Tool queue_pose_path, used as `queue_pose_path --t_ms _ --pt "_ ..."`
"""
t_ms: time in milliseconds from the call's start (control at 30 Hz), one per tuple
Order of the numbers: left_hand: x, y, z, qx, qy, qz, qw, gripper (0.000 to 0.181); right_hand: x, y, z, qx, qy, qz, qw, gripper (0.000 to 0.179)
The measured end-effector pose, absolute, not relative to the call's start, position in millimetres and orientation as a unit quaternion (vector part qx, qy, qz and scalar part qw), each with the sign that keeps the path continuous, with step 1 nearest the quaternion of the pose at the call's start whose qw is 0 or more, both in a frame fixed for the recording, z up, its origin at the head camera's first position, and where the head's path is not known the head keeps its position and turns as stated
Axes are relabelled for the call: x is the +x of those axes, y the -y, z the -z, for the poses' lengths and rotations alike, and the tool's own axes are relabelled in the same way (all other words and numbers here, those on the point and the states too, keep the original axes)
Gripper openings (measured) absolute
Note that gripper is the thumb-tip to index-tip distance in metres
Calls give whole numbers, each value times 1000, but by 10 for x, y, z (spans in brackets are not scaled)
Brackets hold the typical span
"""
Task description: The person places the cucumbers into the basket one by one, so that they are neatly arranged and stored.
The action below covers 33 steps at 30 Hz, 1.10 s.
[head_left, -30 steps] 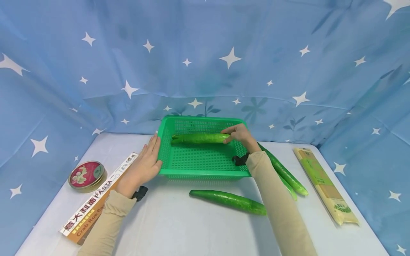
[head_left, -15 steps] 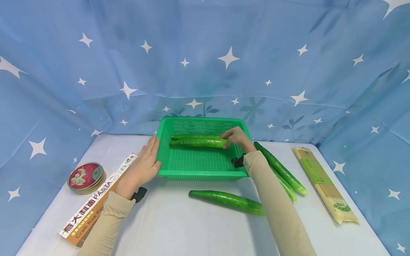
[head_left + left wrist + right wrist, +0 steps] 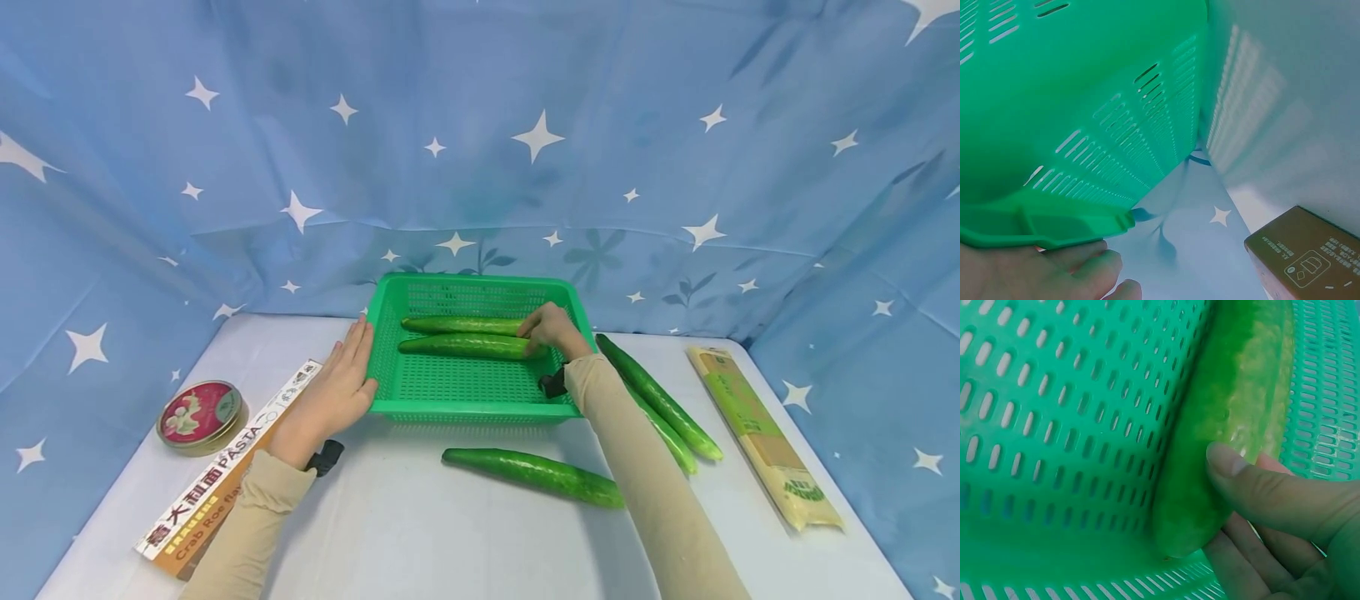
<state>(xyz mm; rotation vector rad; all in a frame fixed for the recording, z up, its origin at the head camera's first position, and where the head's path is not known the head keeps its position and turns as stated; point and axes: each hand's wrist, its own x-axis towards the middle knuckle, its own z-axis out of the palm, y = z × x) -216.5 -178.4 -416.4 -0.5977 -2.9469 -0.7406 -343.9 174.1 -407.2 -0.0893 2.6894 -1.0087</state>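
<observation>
In the head view a green plastic basket (image 3: 480,407) holds two cucumbers lying side by side across it. My right hand (image 3: 553,331) reaches inside and grips the right end of the nearer cucumber (image 3: 461,346). The right wrist view shows my thumb on top of this cucumber (image 3: 1229,419) and fingers at its side, close over the slotted floor. Just behind it lies the other cucumber (image 3: 457,324), its right end hidden by my hand. My left hand (image 3: 341,383) rests with straight fingers along the basket's left side; in the left wrist view its fingers (image 3: 1085,265) touch the rim.
One cucumber (image 3: 532,476) lies in front of the basket and two more cucumbers (image 3: 663,400) lie to its right. A noodle packet (image 3: 765,437) is at the far right. On the left are a pasta box (image 3: 225,475) and a round red-lidded tin (image 3: 201,417). A blue curtain (image 3: 480,167) surrounds the table.
My right hand has brought its cucumber slightly toward the near side of the basket and down, so a gap now shows between it and the rear cucumber. My left hand has stayed put.
</observation>
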Motion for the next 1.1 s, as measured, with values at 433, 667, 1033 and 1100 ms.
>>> queue_pose_path --t_ms 433,667,1033,1100 --pt "-2159 1742 4170 -196 951 237 26 73 -3297 -1775 3777 -64 -925 363 94 38" --pt "-2156 1768 4178 -192 953 235 21 72 -3078 -1778 3432 -109 -886 443 85 36" --pt "-2157 1788 4167 -195 953 231 18 71 -2452 -1989 3008 -173 -867 467 7 30" --pt "-2158 1789 4167 -196 953 231 18 71 -2334 -2058 2969 -177 -864 472 -11 30"
